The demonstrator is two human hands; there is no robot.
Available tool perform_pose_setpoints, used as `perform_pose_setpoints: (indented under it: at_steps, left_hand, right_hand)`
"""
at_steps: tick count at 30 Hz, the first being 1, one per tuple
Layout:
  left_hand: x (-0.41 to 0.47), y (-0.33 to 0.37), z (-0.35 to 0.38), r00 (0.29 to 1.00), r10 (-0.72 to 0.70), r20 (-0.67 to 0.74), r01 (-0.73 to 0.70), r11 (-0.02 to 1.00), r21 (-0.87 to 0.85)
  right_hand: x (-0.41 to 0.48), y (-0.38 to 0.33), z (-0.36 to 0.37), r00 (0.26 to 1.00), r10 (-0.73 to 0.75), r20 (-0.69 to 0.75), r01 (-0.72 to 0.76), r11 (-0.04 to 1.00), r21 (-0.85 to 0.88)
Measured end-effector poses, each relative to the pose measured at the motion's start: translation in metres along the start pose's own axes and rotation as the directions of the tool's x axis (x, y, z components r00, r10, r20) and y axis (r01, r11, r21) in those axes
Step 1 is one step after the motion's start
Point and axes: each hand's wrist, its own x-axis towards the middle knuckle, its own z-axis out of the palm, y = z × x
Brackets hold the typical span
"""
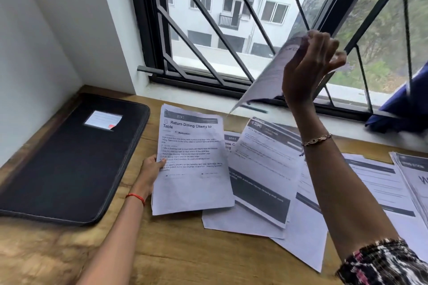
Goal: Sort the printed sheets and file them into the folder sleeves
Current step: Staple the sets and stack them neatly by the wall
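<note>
My left hand grips the left edge of a stack of printed sheets whose top page reads "Return Dining Chairs to Table". Raised in front of the window, my right hand pinches a single sheet that hangs tilted and blurred in the air. More printed sheets lie fanned and overlapping on the wooden table under my right arm. A closed black zip folder with a label window lies flat at the left.
Another pile of sheets sits at the right edge of the table. A barred window runs along the back, with a white sill. A blue cloth rests on the sill at the right. A white wall closes the left side.
</note>
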Motion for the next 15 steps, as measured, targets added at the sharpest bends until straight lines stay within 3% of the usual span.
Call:
perform_pose_setpoints:
  at_steps: [4, 8, 11, 15]
  left_hand:
    - [0.0, 0.001, -0.007, 1.0, 0.004, -0.008, -0.004, 1.0, 0.002]
    - [0.0, 0.0, -0.013, 1.0, -0.012, 0.013, 0.012, 1.0, 0.004]
    - [0.001, 0.0, -0.016, 0.999, -0.033, 0.016, 0.033, 0.999, 0.007]
    - [-0.002, 0.004, -0.013, 0.997, -0.042, 0.066, 0.048, 0.995, -0.085]
  right_hand:
    - [0.027, -0.023, -0.003, 0.999, 0.011, -0.03, -0.007, 0.989, 0.151]
    - [0.025, -0.036, 0.0, 0.959, 0.098, 0.266, -0.167, 0.953, 0.252]
    - [-0.006, -0.038, 0.003, 0.809, 0.113, 0.576, -0.275, 0.94, 0.202]
    - [-0.067, -0.043, 0.008, 0.556, 0.045, 0.83, -0.355, 0.916, 0.188]
